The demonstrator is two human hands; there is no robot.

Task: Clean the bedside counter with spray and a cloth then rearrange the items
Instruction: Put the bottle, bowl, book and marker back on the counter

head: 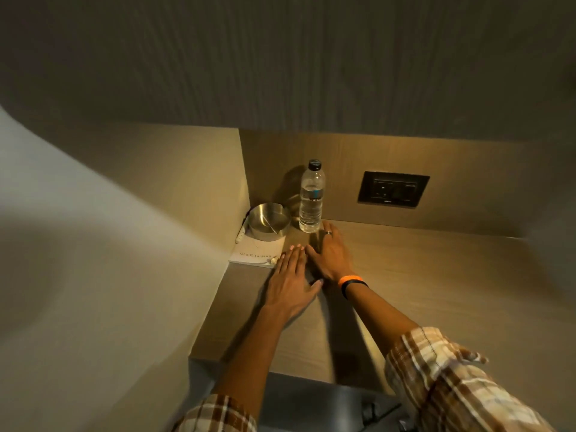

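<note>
The wooden bedside counter [405, 291] fills the middle of the head view. In its back left corner stands a clear water bottle [310, 201] with a dark cap. Left of it a round metal ashtray [268, 222] rests on a white booklet [255, 252]. My left hand [291, 282] lies flat on the counter, fingers together, its fingertips touching the booklet's right edge. My right hand [330, 254] lies flat beside it, fingers reaching to the foot of the bottle. Neither hand holds anything. No spray or cloth is in view.
A dark socket panel [393, 189] is set in the wooden back wall right of the bottle. A pale padded surface [78, 244] rises on the left. Below the counter's front edge is a grey floor with dark objects [371, 410].
</note>
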